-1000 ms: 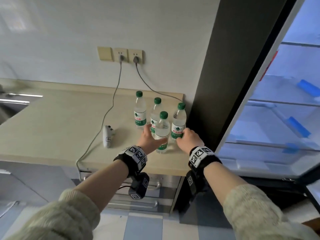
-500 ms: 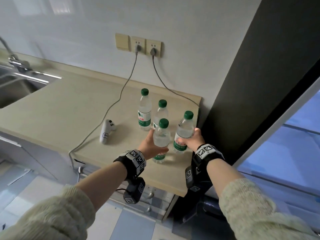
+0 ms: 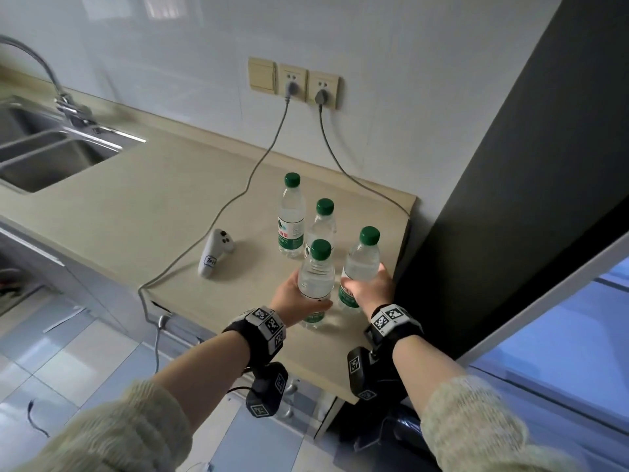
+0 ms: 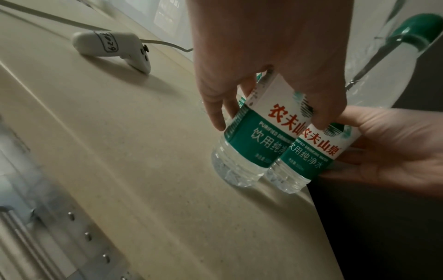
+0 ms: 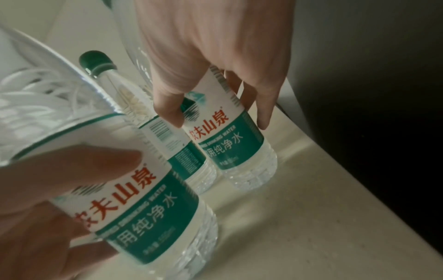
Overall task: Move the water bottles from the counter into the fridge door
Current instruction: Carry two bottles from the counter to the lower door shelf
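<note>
Bottles both upright: left hand (image 3: 295, 294) wraps the near clear green-capped plastic water bottle (image 3: 316, 284), right hand (image 3: 371, 288) wraps its right-side twin bottle (image 3: 360, 267); fridge lies rightward, right hand closer.

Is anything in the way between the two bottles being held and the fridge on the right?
Nothing visible blocks them. The left hand and right hand each grip a front bottle at the counter's right end; the fridge's dark side stands just beyond, its door mostly out of frame.
</note>
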